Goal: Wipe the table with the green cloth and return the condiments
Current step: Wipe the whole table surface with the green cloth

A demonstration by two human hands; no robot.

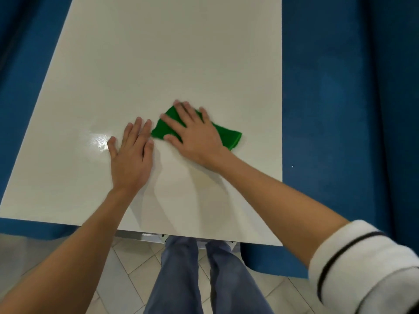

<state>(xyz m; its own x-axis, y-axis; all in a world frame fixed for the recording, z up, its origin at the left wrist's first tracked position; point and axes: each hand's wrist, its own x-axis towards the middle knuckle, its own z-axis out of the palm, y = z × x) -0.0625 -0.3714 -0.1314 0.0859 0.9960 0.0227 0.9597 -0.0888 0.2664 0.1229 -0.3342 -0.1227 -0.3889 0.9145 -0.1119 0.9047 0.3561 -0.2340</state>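
While you wiped, your right hand (197, 137) lay flat on the green cloth (231, 138).
It ran upper-left to lower-right; your left hand (131, 155) lay flat, empty, just left.

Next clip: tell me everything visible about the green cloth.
The green cloth is bright green, soft-looking fabric, apparently folded into a flat, roughly rectangular pad. It lies on the pale table, toward its right side. The right hand presses on it with straight, spread fingers, covering its middle. The left hand rests flat just beside its left corner.
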